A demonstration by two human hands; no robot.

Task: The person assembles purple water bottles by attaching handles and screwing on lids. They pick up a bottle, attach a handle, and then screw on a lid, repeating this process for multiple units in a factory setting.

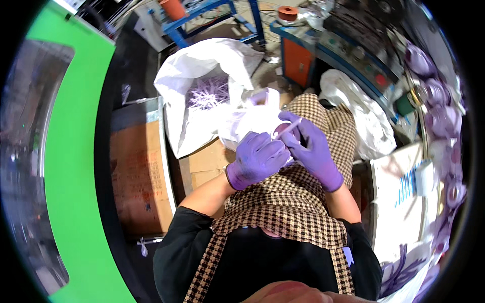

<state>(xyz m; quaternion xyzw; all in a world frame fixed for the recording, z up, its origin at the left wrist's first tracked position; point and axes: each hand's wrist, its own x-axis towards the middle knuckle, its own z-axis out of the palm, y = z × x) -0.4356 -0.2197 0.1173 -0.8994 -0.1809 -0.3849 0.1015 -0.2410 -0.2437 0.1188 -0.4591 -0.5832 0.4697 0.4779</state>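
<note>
Both my hands wear purple gloves and meet over my lap. My left hand [260, 157] is closed, its fingers curled; what it grips is hidden behind them. My right hand [314, 150] is closed too, thumb and fingers bent around a pale purple plastic piece [290, 128] with a thin, stick-like shape. The far end of the piece points up and right, and its lower end lies against the left fingers. Just beyond my hands, a white bag [174, 86] stands wide, holding a heap of thin pale purple strips [208, 94].
A brown cardboard box [139, 174] sits at left, beside a green machine frame [70, 146]. A blue bench with an orange panel [297, 61] stands beyond. At right are a white plastic bag [361, 118], stacked pale purple containers [443, 121] and a white surface [399, 217].
</note>
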